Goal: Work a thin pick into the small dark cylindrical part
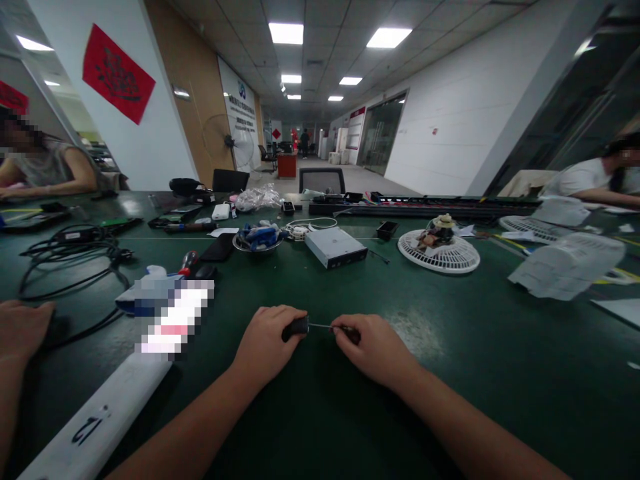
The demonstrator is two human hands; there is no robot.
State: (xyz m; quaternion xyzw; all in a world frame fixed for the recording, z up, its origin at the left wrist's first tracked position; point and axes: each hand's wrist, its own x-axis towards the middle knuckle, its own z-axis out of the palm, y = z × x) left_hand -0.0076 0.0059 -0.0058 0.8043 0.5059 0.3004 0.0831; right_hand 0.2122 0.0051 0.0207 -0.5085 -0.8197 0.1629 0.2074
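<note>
Flat dark-green tabletop (300, 287): smooth, semi-gloss. Thin grey rod (320, 326): looks metal. Boxy silver-grey drive (333, 245): matt metal casing. Round white slotted grille (453, 259): smooth plastic. Crumpled clear bag (257, 198): glossy plastic film.

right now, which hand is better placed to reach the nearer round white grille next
The right hand, likely: it sits nearer the grille. Both are occupied, though: it grips a slim dark piece, the left hand a black cylinder.
</note>
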